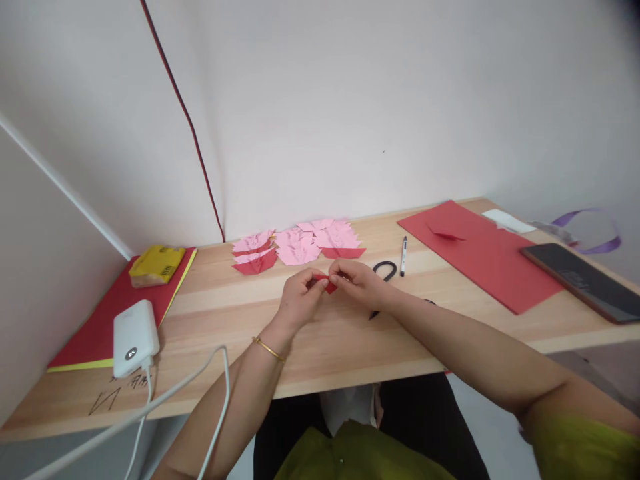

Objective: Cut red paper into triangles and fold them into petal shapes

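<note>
My left hand (299, 299) and my right hand (359, 283) meet over the middle of the wooden desk (320, 347). Both pinch a small folded piece of red paper (326, 283) between their fingertips. Just behind them lies a row of folded pink and red paper shapes (299, 247). Black scissors (384, 272) lie right behind my right hand, partly hidden by it. A gold bangle sits on my left wrist.
A pen (403, 256) lies right of the scissors. A large red paper sheet (480, 253) and a dark tablet (585, 280) are at the right. At the left are a white power bank (134, 345) with a cable, a yellow packet (156, 264) and stacked red paper (105, 320).
</note>
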`<state>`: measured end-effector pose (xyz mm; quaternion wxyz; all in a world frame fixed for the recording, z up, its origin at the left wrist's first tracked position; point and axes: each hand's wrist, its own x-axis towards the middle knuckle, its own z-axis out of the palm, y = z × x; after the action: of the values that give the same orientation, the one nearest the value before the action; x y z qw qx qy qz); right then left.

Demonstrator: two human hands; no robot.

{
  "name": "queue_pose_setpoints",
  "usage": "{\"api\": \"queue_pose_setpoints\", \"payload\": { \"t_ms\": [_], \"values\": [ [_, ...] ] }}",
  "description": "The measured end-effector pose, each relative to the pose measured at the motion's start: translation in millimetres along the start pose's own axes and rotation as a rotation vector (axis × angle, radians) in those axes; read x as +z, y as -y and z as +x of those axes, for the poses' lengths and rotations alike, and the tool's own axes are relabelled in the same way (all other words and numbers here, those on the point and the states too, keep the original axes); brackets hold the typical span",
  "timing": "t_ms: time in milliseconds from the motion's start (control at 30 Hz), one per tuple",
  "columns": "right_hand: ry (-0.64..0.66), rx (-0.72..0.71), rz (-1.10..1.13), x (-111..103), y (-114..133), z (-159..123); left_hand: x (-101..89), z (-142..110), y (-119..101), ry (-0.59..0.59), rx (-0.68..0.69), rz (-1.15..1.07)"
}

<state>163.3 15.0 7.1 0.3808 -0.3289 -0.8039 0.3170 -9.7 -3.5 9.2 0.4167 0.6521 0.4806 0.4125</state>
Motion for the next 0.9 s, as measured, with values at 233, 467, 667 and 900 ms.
{"api": "queue_pose_setpoints", "payload": {
  "t_ms": [233,467,667,900],
  "values": [
    [-0.056,0.149,0.083,2,-4,0,1.3,3,8,0.029,-0.135,-0.249],
    [-0.059,0.143,0.209,5,1,-1,3.2,2,15,-0.037,-0.127,-0.218],
    [-0.051,0.026,0.241,4,-2,-2,4.3,3,12,-0.033,-0.142,-0.298],
    [-0.027,-0.058,0.115,-2,-3,-3,1.1,3,2,-0.037,-0.206,-0.475]
  ]
}}
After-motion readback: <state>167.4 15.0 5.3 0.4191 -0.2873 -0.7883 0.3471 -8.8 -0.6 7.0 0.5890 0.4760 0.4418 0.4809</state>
